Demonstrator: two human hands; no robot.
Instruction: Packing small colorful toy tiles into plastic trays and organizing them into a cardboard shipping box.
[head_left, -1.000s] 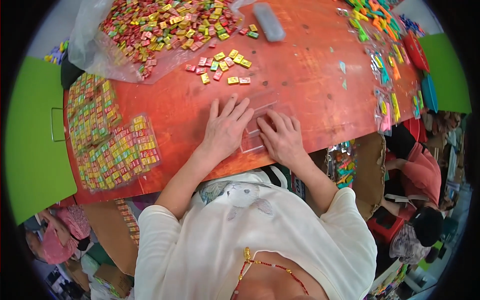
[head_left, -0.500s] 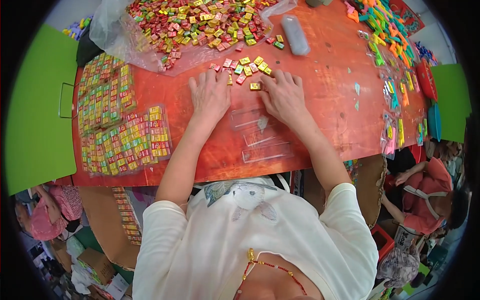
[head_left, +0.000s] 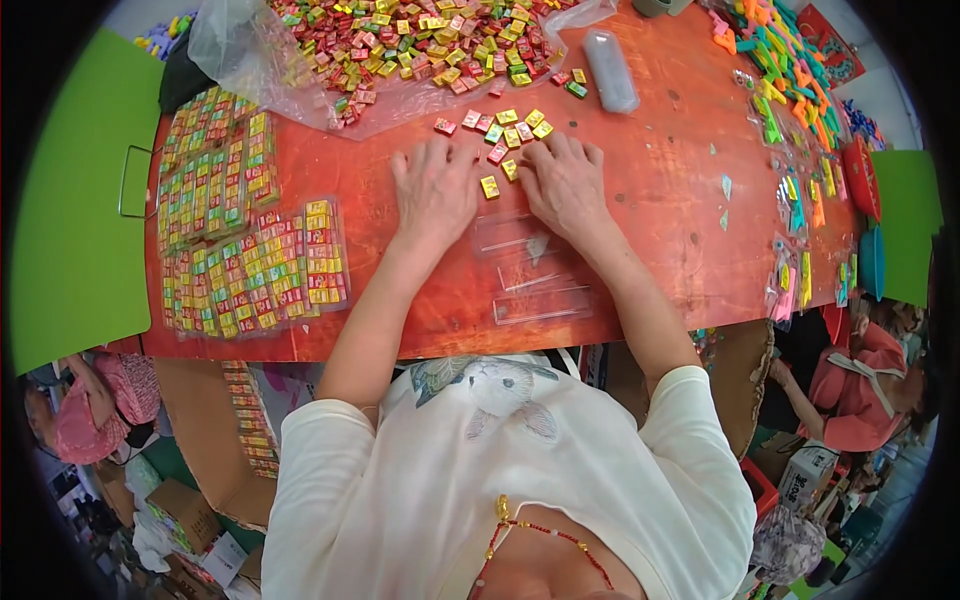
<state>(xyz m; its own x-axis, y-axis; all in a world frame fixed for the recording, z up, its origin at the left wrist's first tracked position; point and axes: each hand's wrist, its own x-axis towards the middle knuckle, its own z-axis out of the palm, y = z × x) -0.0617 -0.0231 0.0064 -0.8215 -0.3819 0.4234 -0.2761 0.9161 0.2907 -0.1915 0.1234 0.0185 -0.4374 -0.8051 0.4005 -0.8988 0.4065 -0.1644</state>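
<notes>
A loose group of small red, yellow and green boxes lies on the red table in front of my hands. My left hand rests palm down at its left side, fingers bent and apart, with nothing seen in it. On the other side, my right hand is also palm down with fingers apart, its thumb and forefinger close to a yellow box. Another yellow box lies between the hands. Several narrow clear plastic cases lie nearer to me. My fingertips are partly hidden.
A plastic sheet bears a big heap of the same boxes at the back. Filled clear trays cover the table's left side. A translucent oblong container stands beyond my right hand. Colourful plastic toy pieces lie far right; people sit on both sides.
Both hands have drawn slightly nearer each other. A yellow box by my right thumb has shifted left and turned upright between the hands. The whole view has also shifted slightly.
</notes>
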